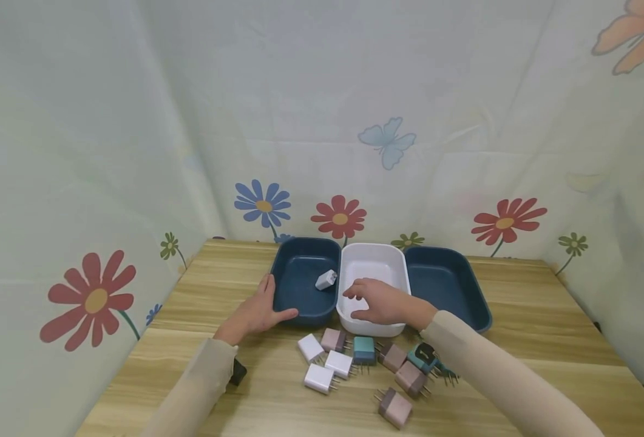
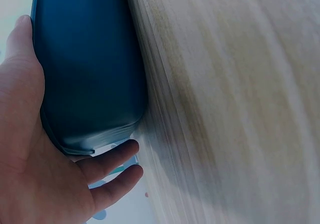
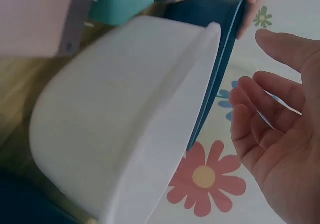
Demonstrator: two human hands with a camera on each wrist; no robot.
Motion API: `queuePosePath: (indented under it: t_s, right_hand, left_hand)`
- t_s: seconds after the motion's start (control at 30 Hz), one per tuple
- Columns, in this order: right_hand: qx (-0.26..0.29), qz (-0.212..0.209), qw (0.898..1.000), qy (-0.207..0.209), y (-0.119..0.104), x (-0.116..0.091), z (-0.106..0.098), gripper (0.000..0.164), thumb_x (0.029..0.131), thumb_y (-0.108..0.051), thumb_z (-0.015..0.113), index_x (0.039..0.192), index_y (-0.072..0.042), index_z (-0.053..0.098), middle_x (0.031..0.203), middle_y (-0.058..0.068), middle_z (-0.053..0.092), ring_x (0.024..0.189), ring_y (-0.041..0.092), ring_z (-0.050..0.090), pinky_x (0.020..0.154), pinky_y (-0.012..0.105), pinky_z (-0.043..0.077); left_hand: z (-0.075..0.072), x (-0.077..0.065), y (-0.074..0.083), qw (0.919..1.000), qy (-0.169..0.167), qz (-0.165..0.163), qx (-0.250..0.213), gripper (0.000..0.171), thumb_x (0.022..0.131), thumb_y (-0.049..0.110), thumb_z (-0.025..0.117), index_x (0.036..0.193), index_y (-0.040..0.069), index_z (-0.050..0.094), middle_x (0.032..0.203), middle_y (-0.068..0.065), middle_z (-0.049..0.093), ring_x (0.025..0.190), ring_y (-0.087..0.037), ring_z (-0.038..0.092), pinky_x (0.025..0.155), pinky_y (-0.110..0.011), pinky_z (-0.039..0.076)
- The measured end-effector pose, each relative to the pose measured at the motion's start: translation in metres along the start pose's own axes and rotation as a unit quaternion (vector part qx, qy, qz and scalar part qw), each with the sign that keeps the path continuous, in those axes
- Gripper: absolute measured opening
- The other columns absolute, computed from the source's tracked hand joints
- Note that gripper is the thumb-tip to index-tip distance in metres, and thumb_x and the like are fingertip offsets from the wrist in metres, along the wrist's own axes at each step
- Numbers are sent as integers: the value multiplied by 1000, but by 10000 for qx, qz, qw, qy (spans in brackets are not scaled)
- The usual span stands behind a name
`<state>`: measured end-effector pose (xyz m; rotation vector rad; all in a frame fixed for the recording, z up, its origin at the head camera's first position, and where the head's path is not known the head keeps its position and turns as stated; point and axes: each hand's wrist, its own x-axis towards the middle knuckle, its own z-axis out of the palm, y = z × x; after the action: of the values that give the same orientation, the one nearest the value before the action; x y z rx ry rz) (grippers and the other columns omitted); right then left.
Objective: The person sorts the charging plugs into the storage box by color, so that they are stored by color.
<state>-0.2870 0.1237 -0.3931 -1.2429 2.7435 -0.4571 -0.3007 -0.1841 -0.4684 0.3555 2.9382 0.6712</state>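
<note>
My left hand [image 1: 258,308] lies along the left side of a dark blue tray [image 1: 300,312], thumb at its front rim. Its fingers are loosely spread around the tray's corner in the left wrist view. One white plug charger [image 1: 326,280] lies inside that tray. My right hand [image 1: 380,301] hovers over the white tray [image 1: 373,258] beside it, its fingers softly bent with nothing between them. In the right wrist view this hand [image 3: 280,119] shows beyond the rim of the white tray [image 3: 115,98].
A second dark blue tray [image 1: 444,282] stands at the right. In front of the trays lie several loose chargers: white ones [image 1: 318,378], pink ones [image 1: 395,408] and teal ones [image 1: 363,350], prongs pointing various ways. A small black object [image 1: 237,372] is by my left sleeve. A flowered cloth hangs behind.
</note>
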Motion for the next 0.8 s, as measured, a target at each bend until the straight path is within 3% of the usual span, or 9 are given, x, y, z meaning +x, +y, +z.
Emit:
queuePosePath:
  t_s: [0.3,0.53,0.8]
  right_hand:
    - [-149,-551,9980,-282,-13,-20,22,34,84,-22,73,114,-7,66,106,4,65,94,14,59,84,28,49]
    - [-337,-983,9932,-530,-21,-24,39,34,83,-25,74,114,-12,67,104,-1,64,95,8,55,84,23,46]
    - [-693,-1001,9896,-762,-24,-24,57,42,81,-32,75,118,-16,66,111,-6,63,101,3,55,87,21,45]
  left_hand:
    - [2,2,-1,10000,38,31,64,112,81,64,60,149,-6,4,155,-23,2,134,-41,29,104,-51,31]
    - [3,4,-3,10000,59,13,61,111,82,62,60,149,-6,4,155,-23,2,133,-41,30,104,-52,32]
    - [7,6,-6,9999,130,66,66,111,82,62,60,149,-6,4,155,-23,3,132,-42,32,103,-51,33]
